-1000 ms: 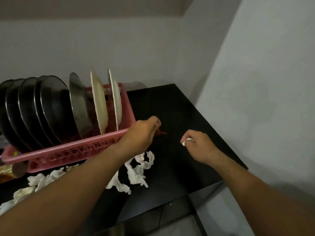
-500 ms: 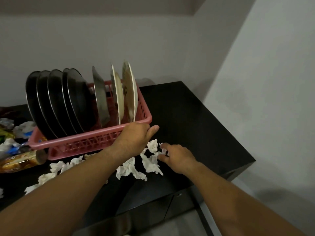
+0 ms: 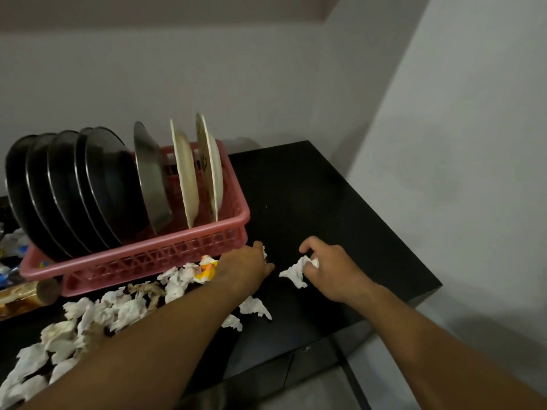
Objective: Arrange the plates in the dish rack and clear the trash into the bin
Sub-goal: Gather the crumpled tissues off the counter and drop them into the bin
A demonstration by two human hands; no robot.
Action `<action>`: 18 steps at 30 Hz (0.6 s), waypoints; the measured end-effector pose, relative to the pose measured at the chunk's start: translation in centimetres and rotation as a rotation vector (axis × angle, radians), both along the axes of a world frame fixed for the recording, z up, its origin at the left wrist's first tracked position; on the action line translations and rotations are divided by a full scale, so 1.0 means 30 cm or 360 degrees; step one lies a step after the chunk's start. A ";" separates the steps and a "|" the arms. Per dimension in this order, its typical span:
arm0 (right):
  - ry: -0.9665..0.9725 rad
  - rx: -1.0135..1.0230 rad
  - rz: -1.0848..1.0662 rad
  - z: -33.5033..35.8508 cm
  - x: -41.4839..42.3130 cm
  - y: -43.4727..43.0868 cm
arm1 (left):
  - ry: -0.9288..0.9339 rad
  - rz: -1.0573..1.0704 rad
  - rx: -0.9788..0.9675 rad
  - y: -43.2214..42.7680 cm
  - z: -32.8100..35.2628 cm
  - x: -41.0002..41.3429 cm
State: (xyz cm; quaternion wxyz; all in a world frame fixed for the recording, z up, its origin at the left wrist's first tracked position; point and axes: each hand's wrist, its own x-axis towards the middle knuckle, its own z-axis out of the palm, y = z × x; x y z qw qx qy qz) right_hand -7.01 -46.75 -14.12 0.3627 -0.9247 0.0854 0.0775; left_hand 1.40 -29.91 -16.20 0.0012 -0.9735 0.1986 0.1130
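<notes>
Crumpled tissues (image 3: 88, 321) litter the near worktop (image 3: 325, 202). The left hand (image 3: 242, 267) curls its fingers down by a white scrap (image 3: 264, 251); whether they grip it I cannot tell. The right hand (image 3: 331, 267) pinches a tissue (image 3: 296, 272) in its fingers. Behind, plates (image 3: 74, 187) stand upright in the pink rack (image 3: 148, 255).

Plates (image 3: 88, 187) upright in pink rack (image 3: 154, 255), tissues (image 3: 124, 309) scattered — crumpled

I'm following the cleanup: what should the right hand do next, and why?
Probably close the right hand and lift the crumpled tissue off the black counter: its fingers curl around it, and many more tissues lie loose by the pink rack.
</notes>
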 end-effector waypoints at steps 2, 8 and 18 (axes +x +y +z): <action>-0.0012 0.0064 -0.0018 0.004 -0.006 -0.027 | -0.0015 -0.0001 0.0059 -0.020 0.002 -0.002; -0.0121 0.0125 -0.0407 0.025 -0.017 -0.054 | -0.0198 -0.0238 -0.0060 -0.047 0.068 -0.006; -0.0289 0.0191 -0.0481 0.193 -0.082 0.126 | -0.0202 -0.0235 -0.0637 0.116 0.263 -0.084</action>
